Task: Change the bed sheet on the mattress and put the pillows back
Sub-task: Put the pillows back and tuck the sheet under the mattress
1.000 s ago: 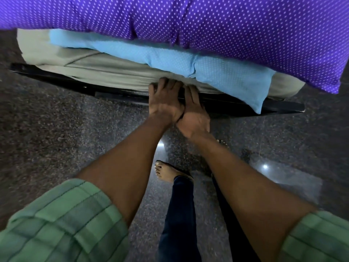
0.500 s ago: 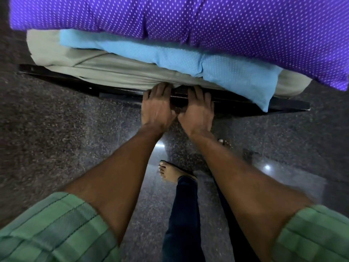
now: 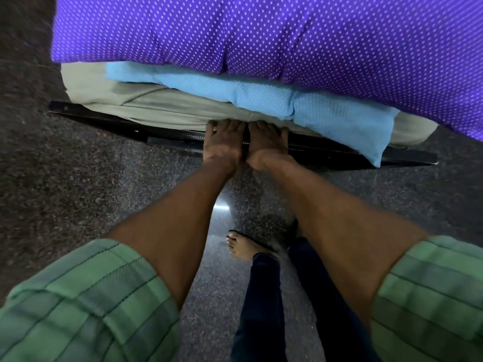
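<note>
Both hands side by side at the bed edge: left hand (image 3: 224,142) and right hand (image 3: 266,145) have fingertips tucked under the beige sheet (image 3: 167,105) above the black frame (image 3: 109,118); grip hidden, can't tell. Purple pillow (image 3: 261,35) sits atop the blue pillow (image 3: 261,94).
</note>
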Available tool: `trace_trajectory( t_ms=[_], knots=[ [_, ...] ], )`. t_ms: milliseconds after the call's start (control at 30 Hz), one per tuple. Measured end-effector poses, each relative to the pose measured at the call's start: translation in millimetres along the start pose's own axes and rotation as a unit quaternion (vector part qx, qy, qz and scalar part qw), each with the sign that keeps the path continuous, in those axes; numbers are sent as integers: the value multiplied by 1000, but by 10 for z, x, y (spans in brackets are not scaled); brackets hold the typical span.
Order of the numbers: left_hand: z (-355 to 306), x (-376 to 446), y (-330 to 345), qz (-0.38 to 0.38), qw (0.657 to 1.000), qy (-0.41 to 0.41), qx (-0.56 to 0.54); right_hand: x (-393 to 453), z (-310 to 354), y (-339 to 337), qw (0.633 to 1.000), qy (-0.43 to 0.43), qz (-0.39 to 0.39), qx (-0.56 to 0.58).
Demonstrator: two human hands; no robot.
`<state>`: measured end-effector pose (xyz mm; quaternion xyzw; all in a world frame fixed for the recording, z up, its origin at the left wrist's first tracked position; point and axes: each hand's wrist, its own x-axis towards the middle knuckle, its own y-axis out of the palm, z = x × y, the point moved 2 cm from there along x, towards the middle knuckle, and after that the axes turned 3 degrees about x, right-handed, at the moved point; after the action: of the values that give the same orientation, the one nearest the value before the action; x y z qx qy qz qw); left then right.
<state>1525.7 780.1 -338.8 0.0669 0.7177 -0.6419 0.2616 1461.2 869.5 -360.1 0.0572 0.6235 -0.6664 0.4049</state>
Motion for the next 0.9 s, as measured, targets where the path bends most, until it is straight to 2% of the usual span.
trace_trajectory(
  t_ms=[67,133,233,300,467,533,633,767,900],
  knots=[
    [-39,67,-58,15,1000,-11,-14,-5,5,-8,1000,11,-3,3],
    [-48,37,-92,17,998,-17,-49,-182,-7,38,998,-3,-54,36],
    [-2,-163,-127,-47,997,-2,-56,-635,7,183,981,-18,-156,116],
    [43,-312,-106,-104,993,-12,-55,-813,31,261,974,-25,-200,102],
    [345,-425,-19,-119,992,-37,-31,-751,192,229,980,-56,-164,97],
    [488,-419,2,-123,992,-22,-6,-601,292,173,983,-81,-136,92],
    [696,-324,-16,-143,990,-11,11,-376,450,127,987,-66,-128,76],
    [983,-6,-69,-193,981,-13,6,-106,627,142,959,-14,-282,26],
    [1152,79,-83,-239,970,49,-25,44,725,121,942,2,-336,23]
  ],
)
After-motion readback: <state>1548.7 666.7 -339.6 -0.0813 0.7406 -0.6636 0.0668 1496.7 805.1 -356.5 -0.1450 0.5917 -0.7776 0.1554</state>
